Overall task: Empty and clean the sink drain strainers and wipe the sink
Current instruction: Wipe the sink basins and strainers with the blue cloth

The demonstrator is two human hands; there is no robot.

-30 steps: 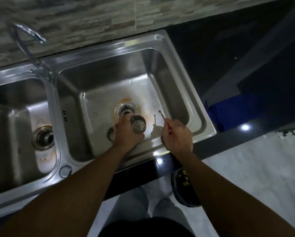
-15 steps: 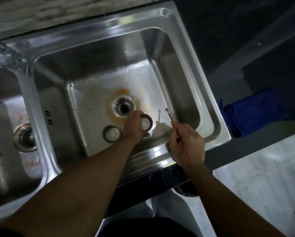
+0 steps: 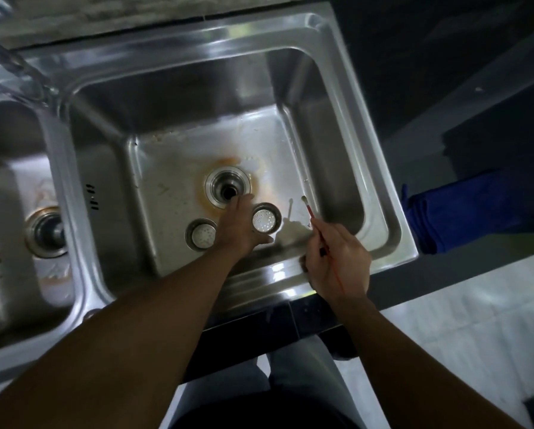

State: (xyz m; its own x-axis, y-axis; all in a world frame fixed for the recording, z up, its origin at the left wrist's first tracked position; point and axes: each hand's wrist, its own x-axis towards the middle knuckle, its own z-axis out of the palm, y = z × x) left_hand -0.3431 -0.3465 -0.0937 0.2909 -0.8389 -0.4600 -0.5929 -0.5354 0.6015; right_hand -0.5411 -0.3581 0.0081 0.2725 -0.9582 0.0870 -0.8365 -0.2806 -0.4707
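Set down since a second ago: right-hand strainer (image 3: pixel 266 222) now resting on the basin floor (image 3: pixel 166 181), just beside the open drain (image 3: pixel 227 188). Left hand (image 3: pixel 240 226) spread, touching its rim. Right hand (image 3: pixel 338 261) pinching a thin brush (image 3: pixel 309 209). Probably light, stiff, slick metal; best gripped by the rim.

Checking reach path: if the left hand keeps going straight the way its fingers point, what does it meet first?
Probably the open drain of the right basin: the left hand points up-image at it, fingers at its rim. Height above the floor is unclear.
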